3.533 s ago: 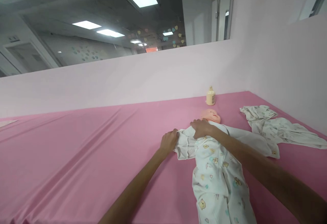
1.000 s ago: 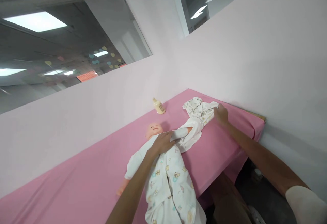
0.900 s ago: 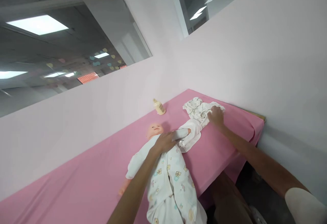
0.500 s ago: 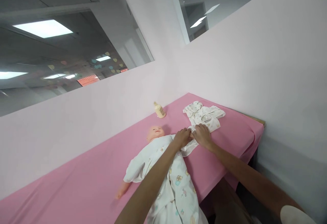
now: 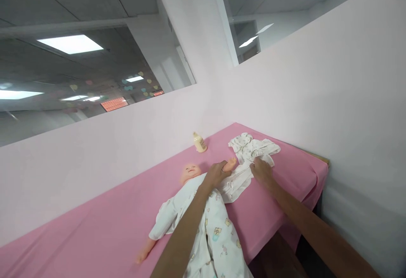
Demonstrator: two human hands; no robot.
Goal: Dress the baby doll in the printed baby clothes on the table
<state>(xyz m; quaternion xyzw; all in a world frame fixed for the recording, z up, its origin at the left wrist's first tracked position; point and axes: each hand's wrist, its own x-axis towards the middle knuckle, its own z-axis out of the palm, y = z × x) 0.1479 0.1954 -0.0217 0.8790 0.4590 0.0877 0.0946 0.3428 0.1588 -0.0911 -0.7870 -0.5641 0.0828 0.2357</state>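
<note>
Head view, mid-frame: left hand [image 5: 216, 174] fingers curled round the doll's bare arm [image 5: 229, 165]; right hand [image 5: 260, 170] pinching the loose white sleeve [image 5: 236, 181], bottle [image 5: 199, 142] just above

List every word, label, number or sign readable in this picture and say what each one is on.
No text can be read here.
Bottle by the wall: a darker label patch shows, too small and blurred to read.
Doll's sleepsuit and loose garment: printed pictures only, no lettering visible.
Orange-red panel seen through the window: no legible characters.
</note>
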